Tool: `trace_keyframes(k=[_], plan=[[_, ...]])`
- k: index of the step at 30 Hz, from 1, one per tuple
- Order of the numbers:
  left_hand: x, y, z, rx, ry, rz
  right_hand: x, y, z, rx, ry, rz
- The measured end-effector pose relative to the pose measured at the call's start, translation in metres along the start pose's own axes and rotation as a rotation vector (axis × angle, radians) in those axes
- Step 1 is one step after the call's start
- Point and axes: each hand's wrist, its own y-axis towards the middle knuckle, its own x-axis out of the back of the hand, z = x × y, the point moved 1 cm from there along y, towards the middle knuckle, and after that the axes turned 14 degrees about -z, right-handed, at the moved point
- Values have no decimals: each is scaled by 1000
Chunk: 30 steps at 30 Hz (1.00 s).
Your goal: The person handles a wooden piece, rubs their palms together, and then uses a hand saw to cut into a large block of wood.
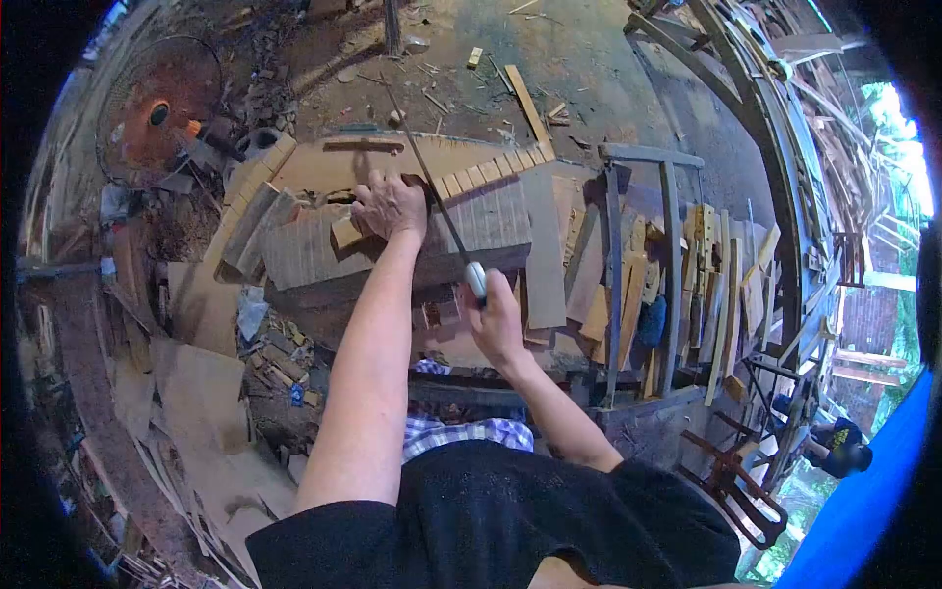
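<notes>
My right hand (496, 316) is wrapped around the pale handle (476, 281) of a handsaw. The saw's long, thin blade (449, 224) runs up and away to the left, crossing a wooden strip (493, 169) beside my left hand. Several evenly spaced cut lines mark this light strip, which lies slantwise over a thick grey wood block (481, 218). Curled over the strip's nearer part, my left hand (391, 206) presses it down just left of the blade. Its fingertips are partly hidden. A small dark reddish piece (416, 181) shows between that hand and the blade.
Another strip (530, 106) meets the marked one at its far end. Left of the block lie more wood pieces (263, 187) and a rusty round fan (162, 110). A wooden frame (669, 265) with upright planks stands right. A person (840, 448) is at far right.
</notes>
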Motion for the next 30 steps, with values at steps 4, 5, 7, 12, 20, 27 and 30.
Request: trace_keyframes(k=[4, 5, 7, 12, 20, 27, 30], plan=[[3, 2, -2, -10, 30, 13, 54, -66, 1, -88, 94, -15], [3, 1, -1, -1, 31, 21, 62, -73, 4, -137, 110, -24], [0, 0, 1, -34, 12, 25, 46, -55, 5, -73, 64, -44], [-2, 2, -1, -23, 2, -47, 10, -11, 0, 57, 16, -34], [-3, 2, 0, -34, 5, 7, 33, -36, 8, -54, 38, -33], [2, 4, -2, -9, 33, -7, 27, -28, 4, 22, 145, -78], [1, 4, -2, 2, 33, 1, 55, -73, 3, -164, 115, -6]])
